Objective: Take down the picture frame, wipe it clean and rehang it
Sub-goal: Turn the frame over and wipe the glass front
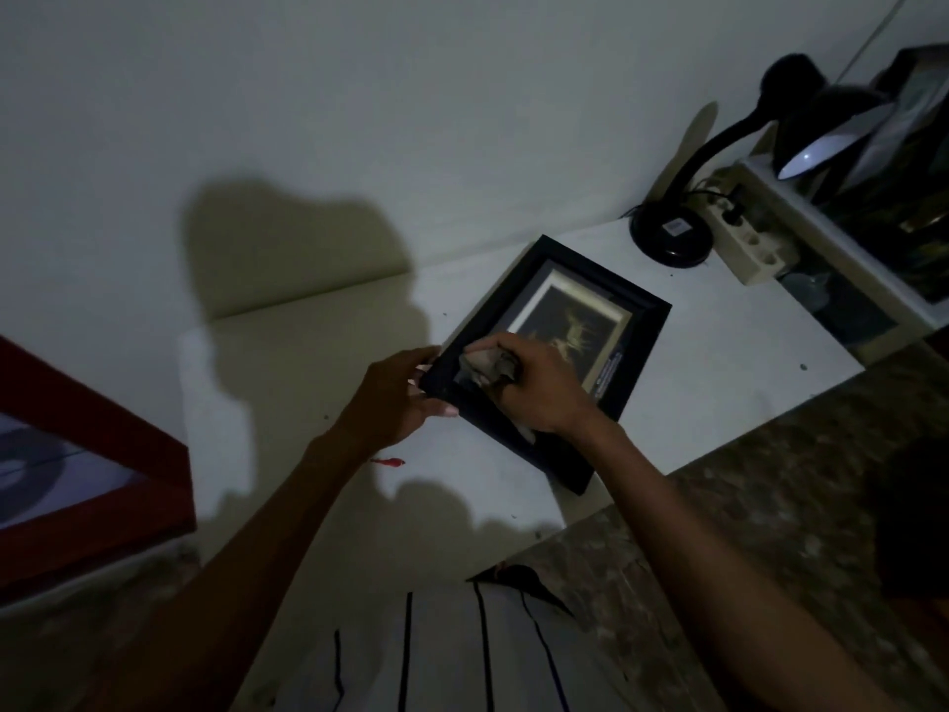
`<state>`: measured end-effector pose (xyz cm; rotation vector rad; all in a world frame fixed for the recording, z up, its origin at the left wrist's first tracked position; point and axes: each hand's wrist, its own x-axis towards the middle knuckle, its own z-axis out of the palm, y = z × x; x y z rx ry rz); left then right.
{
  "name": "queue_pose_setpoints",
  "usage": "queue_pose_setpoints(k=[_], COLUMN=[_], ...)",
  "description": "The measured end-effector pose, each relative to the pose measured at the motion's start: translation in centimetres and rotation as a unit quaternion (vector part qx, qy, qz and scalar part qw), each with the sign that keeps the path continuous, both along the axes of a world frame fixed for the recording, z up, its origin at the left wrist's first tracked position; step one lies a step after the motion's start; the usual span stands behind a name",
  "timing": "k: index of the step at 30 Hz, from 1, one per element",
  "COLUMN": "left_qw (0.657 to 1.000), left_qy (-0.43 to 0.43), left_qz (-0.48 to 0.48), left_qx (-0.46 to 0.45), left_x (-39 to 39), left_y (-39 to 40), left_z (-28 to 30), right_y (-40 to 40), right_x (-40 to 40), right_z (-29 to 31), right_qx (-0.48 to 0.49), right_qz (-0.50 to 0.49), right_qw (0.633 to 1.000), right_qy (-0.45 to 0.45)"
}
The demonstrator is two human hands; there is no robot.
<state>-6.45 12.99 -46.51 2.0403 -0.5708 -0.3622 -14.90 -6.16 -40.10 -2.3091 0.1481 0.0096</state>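
Observation:
A black picture frame (611, 310) with a dark picture and pale mat lies face up on the white table (318, 382). My left hand (395, 398) grips the frame's left corner, fingers curled around its edge. My right hand (539, 388) holds a crumpled grey cloth (488, 364) and presses it on the lower left part of the glass. The frame's near corner is partly hidden under my right wrist.
A black gooseneck desk lamp (672, 233) stands at the table's far right, beside a white power strip (750, 244) and a shelf unit (842, 269). A red-framed picture (92, 475) lies at the left. A small red mark (387, 462) is on the table.

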Motion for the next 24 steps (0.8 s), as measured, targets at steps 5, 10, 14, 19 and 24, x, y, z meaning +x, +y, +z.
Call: queue_pose_setpoints(k=[5, 10, 14, 19, 24], left_qw=[1.000, 0.999, 1.000, 0.996, 0.997], left_qy=[0.001, 0.019, -0.017, -0.080, -0.065], left_qz=[0.000, 0.024, 0.000, -0.042, -0.030], left_qx=[-0.001, -0.012, -0.011, 0.001, -0.013], left_x=[0.7, 0.8, 0.9, 1.2, 1.5], left_y=[0.5, 0.3, 0.6, 1.1, 1.1], left_z=[0.3, -0.4, -0.6, -0.5, -0.8], right_y=[2.6, 0.8, -1.0, 1.8, 1.0], right_x=[1.0, 0.0, 0.4, 2.7, 1.2], right_z=[-0.2, 0.7, 1.7, 1.3, 1.0], right_qx=[-0.216, -0.246, -0.161, -0.194, -0.223], right_qz=[0.121, 0.189, 0.189, 0.177, 0.234], right_qw=[0.966, 0.949, 0.969, 0.964, 0.945], right_qy=[-0.070, -0.054, 0.009, -0.039, -0.047])
